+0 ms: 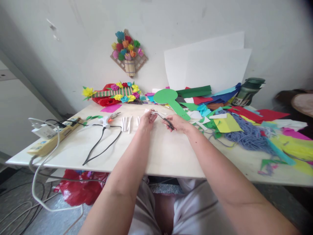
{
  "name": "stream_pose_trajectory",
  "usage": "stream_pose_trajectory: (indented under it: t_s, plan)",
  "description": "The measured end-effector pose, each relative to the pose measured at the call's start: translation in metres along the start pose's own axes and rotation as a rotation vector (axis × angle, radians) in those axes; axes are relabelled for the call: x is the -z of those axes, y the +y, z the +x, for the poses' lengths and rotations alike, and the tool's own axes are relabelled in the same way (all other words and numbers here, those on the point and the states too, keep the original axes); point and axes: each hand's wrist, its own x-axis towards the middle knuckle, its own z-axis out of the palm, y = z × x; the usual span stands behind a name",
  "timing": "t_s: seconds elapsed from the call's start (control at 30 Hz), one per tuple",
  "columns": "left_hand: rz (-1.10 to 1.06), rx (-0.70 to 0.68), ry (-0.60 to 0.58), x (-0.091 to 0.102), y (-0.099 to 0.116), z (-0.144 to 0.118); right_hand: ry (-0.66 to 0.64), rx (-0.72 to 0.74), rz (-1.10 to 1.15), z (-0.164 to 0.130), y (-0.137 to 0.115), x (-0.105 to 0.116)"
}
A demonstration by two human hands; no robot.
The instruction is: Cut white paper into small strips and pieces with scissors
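My right hand (179, 122) grips a pair of scissors (168, 123) by the dark handles, blades aimed at my left hand. My left hand (147, 120) is closed, with a thin white paper piece (153, 111) at its fingertips beside the scissor tips. Whether the blades are cutting it is too small to tell. Just left of my left hand lie several white paper sticks (126, 124) in a row. Further left rests a white glue gun (107, 121) with an orange trigger and a black cord.
A power strip (55, 138) with plugs and cables fills the table's left. A paper-flower craft (114, 93), green cutout (166, 97) and dark bottle (248, 92) stand at the back. Blue-grey yarn (249, 133) and paper scraps crowd the right. A red bag (79, 187) sits below.
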Motion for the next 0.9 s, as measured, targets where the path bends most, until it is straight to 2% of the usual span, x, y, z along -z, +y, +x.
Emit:
stream_pose_trajectory:
  t_s: [0.4,0.9]
  plan:
    - [0.018,0.006,-0.010,0.0023,0.0004,0.0016,0.018,-0.019,0.030,-0.0067,-0.0090,-0.0016]
    - [0.012,0.039,0.014,0.0013,0.0025,0.0006,0.053,0.025,0.106,-0.0031,-0.0044,-0.0007]
